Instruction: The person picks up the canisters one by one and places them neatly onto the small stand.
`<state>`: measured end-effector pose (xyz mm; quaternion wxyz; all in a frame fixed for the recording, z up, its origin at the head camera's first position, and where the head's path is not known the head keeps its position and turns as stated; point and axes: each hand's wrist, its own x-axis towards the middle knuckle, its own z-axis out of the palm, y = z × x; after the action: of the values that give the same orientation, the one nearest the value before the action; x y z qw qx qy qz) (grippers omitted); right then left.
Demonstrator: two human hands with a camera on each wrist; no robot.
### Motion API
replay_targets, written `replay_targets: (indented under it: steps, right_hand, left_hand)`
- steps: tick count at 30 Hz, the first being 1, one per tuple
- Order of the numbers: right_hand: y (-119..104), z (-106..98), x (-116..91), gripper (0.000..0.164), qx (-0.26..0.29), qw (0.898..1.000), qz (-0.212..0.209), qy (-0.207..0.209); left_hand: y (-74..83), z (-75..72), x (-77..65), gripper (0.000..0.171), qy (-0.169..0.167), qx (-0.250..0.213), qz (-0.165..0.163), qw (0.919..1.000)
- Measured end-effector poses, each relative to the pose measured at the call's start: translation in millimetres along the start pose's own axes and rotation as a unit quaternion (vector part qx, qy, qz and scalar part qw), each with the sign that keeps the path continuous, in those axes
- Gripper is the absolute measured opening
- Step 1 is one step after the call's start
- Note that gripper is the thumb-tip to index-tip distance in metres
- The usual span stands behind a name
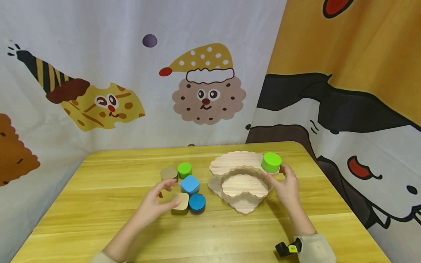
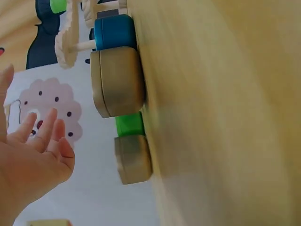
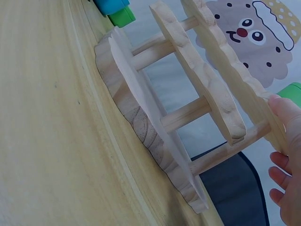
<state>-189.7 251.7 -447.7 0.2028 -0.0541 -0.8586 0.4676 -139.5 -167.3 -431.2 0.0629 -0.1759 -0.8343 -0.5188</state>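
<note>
At the near edge of the wooden surface (image 1: 82, 212), cream sleeves reach in from left and right; a black device with a yellow label (image 1: 292, 248) sits at the right cuff. The left hand (image 1: 154, 202) hovers at the left, its grip wide, thumb and fingers spread around nothing. Below its thumb, a tan rounded-square block (image 1: 182, 199) lies on the surface, with a dark blue cylinder (image 1: 197, 201) just beside it on the right. A light blue rounded block (image 1: 190, 183) sits just beyond these two.

To the right stands a tiered wooden rack (image 1: 245, 185) with scalloped boards, its boards joined by round dowels (image 3: 186, 115). The right hand (image 1: 287, 187) has a narrow grip, thumb and fingers holding the right end of the top board.

Farther back, left of the rack, are a green cylinder (image 1: 185, 169) and a grey-brown block (image 1: 169, 172). A larger-looking green cylinder (image 1: 271, 162) rests on the top board's right end. Behind everything hangs a cartoon-printed curtain (image 1: 125, 54).
</note>
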Motion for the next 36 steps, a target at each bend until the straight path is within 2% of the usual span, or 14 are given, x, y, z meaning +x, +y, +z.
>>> replay_targets:
  steps: [5, 16, 25, 36]
  right_hand:
    - [0.0, -0.2, 0.1, 0.075, -0.003, 1.0, -0.005, 0.002]
    - [0.7, -0.4, -0.4, 0.075, 0.0, 1.0, -0.007, 0.006]
    - [-0.3, -0.2, -1.1, 0.074, 0.002, 1.0, -0.009, 0.006]
    - [0.0, 0.3, -0.7, 0.075, 0.006, 1.0, -0.012, 0.006]
  left_hand:
    - [-14.8, -3.2, -3.2, 0.059, -0.017, 0.005, -0.005, 0.9998]
    - [-37.5, -5.3, -5.0, 0.064, -0.049, 0.015, -0.04, 0.9979]
    - [-46.8, -1.9, -2.9, 0.066, -0.081, 0.008, -0.051, 0.9954]
    - [-57.6, 4.8, -4.3, 0.067, -0.112, -0.017, -0.042, 0.9926]
